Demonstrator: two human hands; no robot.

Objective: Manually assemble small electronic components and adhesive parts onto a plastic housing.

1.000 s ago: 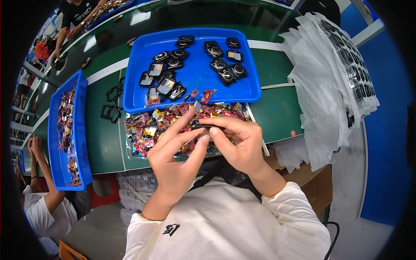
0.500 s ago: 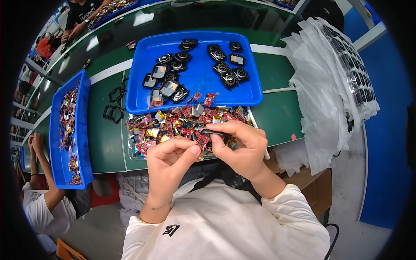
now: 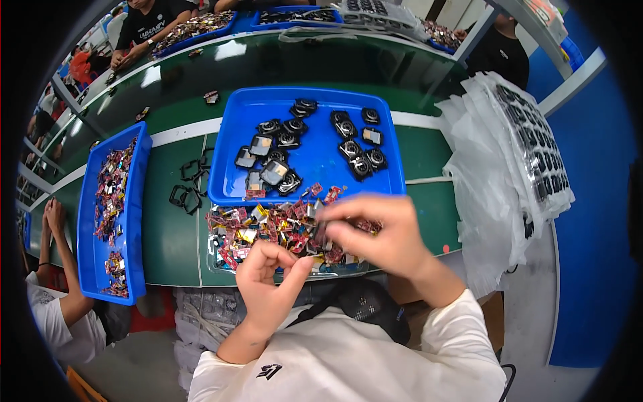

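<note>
Black and blurred, one small part (image 3: 322, 232) sits pinched in your right hand (image 3: 383, 231) over a mixed heap of red circuit boards (image 3: 284, 224); whether your left hand (image 3: 269, 276) grips anything, I cannot tell. Seemingly mid-transfer, you next need a steady hold.

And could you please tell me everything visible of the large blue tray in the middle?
The large blue tray looks like plastic: rectangular, shallow, with rounded corners and a raised rim. It sits on the green bench. Black watch-like cases lie inside in two loose groups; red circuit boards crowd its near edge, partly hidden by the right hand.
</note>
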